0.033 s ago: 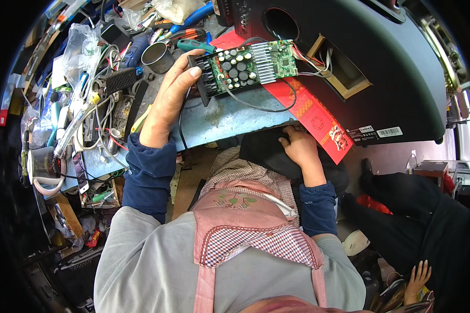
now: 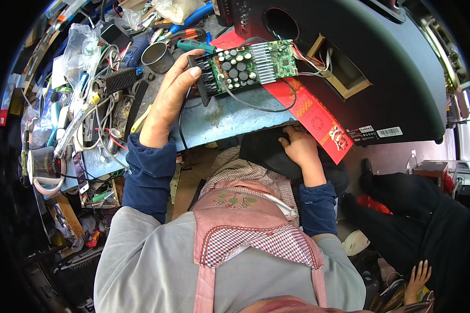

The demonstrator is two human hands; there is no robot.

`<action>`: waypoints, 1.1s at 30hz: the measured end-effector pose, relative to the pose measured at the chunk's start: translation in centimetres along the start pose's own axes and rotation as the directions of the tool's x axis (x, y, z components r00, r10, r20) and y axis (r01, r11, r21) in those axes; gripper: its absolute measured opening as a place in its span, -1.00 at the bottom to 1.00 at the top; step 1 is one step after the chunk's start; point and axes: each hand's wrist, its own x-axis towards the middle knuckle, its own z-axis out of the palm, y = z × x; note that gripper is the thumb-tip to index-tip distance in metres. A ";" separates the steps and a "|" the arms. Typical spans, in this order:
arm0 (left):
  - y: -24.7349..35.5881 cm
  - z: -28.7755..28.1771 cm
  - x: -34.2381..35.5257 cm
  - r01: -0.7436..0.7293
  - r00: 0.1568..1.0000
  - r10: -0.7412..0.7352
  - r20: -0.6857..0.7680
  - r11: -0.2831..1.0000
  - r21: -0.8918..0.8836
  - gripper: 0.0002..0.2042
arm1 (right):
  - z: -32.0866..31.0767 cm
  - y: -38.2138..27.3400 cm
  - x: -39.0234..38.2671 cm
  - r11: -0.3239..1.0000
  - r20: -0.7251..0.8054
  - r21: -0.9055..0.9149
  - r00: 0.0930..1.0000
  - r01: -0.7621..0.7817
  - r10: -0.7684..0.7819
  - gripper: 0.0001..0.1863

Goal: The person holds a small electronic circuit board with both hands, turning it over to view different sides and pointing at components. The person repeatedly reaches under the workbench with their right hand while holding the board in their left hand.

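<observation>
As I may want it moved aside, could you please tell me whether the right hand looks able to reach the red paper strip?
Probably yes: the right hand is close beside the red paper strip, with nothing visible between them, though the circuit board overlaps its upper part.

Since the earlier moment (practically the same instant), nothing has visibly moved or changed.

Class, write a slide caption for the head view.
Left hand holds a circuit board wired to a black cabinet.
</observation>
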 end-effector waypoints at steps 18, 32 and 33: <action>0.2 0.0 -0.1 -0.007 1.000 0.007 0.004 1.000 0.011 -0.33 | -0.9 -0.6 0.1 0.998 0.085 0.033 0.995 -0.058 0.055 -0.59; -0.4 -0.4 0.2 -0.040 0.999 0.039 0.017 0.998 0.047 -0.32 | -4.2 -6.7 -2.3 0.748 -0.550 0.080 0.655 0.659 -0.518 -0.75; -0.2 0.0 0.1 -0.045 0.999 0.044 0.017 0.999 0.028 -0.32 | -4.8 -8.5 -2.4 0.724 -0.621 0.076 0.601 0.685 -0.503 -0.74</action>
